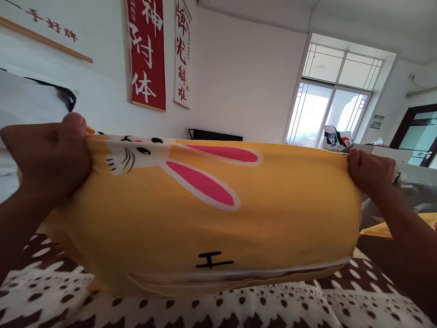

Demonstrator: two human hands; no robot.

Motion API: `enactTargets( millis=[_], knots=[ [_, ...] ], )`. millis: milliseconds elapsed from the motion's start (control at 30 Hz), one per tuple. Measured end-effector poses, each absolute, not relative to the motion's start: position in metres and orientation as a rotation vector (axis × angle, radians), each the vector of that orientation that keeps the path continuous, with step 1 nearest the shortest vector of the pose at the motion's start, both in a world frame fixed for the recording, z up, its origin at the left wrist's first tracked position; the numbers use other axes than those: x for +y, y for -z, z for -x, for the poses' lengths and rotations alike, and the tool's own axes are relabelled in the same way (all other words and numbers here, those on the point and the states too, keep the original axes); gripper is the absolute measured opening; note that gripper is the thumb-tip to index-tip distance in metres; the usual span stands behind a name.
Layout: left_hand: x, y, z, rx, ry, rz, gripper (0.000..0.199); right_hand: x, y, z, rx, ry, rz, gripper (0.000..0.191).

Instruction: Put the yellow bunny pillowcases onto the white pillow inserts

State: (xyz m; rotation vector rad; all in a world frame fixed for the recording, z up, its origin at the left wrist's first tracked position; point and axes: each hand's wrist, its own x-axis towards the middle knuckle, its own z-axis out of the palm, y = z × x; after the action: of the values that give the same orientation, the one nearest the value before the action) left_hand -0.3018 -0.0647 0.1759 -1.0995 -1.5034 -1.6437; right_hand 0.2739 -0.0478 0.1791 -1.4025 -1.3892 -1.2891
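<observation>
A yellow pillowcase [273,205] printed with a white rabbit face and pink ears is stretched sideways in front of me. My left hand [51,157] is a closed fist around its upper left corner, beside the rabbit's face. At the upper right corner, my right hand [370,171] grips the fabric the same way. The cloth hangs between both fists, with a long slit edged in white along its lower side. Just above that edge is a black H-like mark. Whether anything is inside the case I cannot tell.
Beneath lies a brown and white spotted cloth [273,310]. Another yellow cloth [378,230] is at the right, beyond my wrist. A white bag [336,138] stands near the window [327,109]. Red [146,54] and white banners hang on the wall.
</observation>
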Motion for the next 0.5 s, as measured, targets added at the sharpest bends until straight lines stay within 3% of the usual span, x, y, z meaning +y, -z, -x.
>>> enactTargets(
  millis=[67, 200, 267, 400, 500],
  knots=[
    [-0.056, -0.170, 0.311, -1.642, 1.590, 1.139, 0.071, -0.043, -0.170, -0.267, -1.434, 1.278, 1.400, 0.045],
    [-0.042, -0.162, 0.322, -1.821, 0.955, 1.506, 0.087, -0.027, -0.138, -0.263, -1.625, 1.137, 1.503, 0.049],
    [-0.035, -0.159, 0.326, -1.775, 0.807, 1.650, 0.087, -0.019, -0.122, -0.273, -1.635, 1.010, 1.569, 0.051],
    [-0.026, -0.149, 0.346, -1.600, 0.806, 1.718, 0.084, -0.010, -0.093, -0.301, -1.500, 0.723, 1.574, 0.051],
    [-0.022, -0.125, 0.372, -1.639, 1.069, 1.613, 0.082, -0.011, -0.055, -0.309, -1.349, 0.078, 1.418, 0.061]
  ],
)
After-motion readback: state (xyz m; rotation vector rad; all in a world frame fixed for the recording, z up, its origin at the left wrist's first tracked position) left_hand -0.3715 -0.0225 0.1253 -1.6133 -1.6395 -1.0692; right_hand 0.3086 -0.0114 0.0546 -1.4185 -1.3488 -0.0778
